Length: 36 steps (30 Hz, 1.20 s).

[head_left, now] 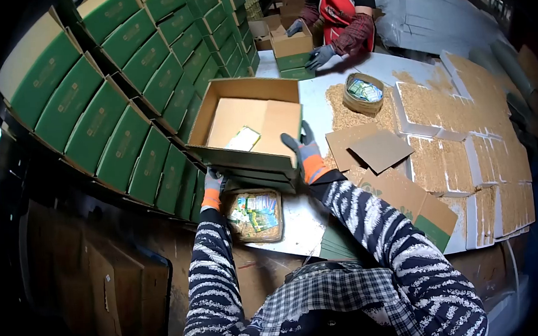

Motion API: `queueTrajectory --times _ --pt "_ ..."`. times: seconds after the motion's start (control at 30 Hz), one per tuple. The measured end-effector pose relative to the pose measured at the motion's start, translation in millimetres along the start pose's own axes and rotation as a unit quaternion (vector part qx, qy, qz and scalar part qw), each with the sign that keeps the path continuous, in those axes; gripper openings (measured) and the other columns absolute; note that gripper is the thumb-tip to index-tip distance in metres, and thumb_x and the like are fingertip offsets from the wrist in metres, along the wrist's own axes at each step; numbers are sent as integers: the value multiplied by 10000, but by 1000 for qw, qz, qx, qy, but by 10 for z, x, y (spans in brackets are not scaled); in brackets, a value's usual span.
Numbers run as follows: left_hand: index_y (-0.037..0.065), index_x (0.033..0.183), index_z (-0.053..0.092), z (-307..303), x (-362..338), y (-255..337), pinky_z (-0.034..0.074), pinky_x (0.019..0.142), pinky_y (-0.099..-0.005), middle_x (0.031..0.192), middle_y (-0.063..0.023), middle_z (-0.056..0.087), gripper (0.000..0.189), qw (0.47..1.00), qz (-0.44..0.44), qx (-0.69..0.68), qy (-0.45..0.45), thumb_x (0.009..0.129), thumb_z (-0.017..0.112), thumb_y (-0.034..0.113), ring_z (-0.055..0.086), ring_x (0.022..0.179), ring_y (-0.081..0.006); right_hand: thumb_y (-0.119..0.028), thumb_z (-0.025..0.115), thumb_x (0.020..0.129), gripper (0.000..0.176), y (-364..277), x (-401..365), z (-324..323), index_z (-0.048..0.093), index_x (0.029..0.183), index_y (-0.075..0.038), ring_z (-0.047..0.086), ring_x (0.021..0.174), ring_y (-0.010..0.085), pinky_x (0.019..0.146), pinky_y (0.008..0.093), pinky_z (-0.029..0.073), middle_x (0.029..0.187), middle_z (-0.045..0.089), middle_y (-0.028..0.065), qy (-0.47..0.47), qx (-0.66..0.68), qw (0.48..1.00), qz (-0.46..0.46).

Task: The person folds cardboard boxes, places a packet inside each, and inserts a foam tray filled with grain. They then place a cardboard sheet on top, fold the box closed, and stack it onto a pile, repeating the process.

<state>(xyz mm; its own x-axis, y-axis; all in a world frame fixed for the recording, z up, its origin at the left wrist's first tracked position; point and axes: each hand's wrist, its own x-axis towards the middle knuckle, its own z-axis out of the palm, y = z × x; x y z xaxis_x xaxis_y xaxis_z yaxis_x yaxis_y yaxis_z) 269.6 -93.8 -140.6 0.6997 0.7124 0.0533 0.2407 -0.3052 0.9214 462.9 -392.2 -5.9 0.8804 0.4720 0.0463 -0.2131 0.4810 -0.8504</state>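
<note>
Between my hands is an open cardboard box (257, 89), green outside and brown inside, tilted towards me. A flat cardboard piece (278, 120) lies in it, with a small yellow-green and white packet (244, 138) on top. My left hand (212, 189), in a grey glove with an orange cuff, grips the box's near left bottom corner; its fingertips are partly hidden. At the right side, my gloved right hand (308, 153) clasps the wall, thumb at the rim. Just below the box stands a basket (258, 238) of colourful packets.
Stacked green boxes (100, 114) form a wall at left. Across the white table (301, 231), a co-worker (349, 19) handles another box (293, 44). A second packet basket (363, 106), loose cardboard sheets (381, 146) and blocks covered in brown granules (427, 107) are at right.
</note>
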Motion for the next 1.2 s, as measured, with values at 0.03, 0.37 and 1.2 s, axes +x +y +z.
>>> queueTrajectory --times 0.03,0.37,1.2 --pt "0 1454 342 -7 -120 77 427 1022 -337 1371 -176 510 903 998 16 -53 10 703 825 133 516 1228 -265 -272 781 828 858 411 218 -153 291 1477 3 561 1148 237 949 328 482 1374 502 167 -71 -158 984 -30" --pt "46 1402 447 1661 -2268 1441 324 1112 -414 1405 -148 481 582 984 165 20 -65 857 651 45 451 1294 -314 -475 682 789 832 -1072 -1121 -1989 355 1471 -129 254 1389 423 1130 526 200 1516 298 205 42 -774 620 -121" --pt "73 1167 599 2604 -1997 4318 477 880 -427 1107 -180 623 418 726 451 230 -466 846 685 326 596 1021 -373 -450 628 830 551 -2553 -2450 -2499 524 1324 -229 437 1295 241 1141 477 249 1436 463 27 63 -774 518 -358"
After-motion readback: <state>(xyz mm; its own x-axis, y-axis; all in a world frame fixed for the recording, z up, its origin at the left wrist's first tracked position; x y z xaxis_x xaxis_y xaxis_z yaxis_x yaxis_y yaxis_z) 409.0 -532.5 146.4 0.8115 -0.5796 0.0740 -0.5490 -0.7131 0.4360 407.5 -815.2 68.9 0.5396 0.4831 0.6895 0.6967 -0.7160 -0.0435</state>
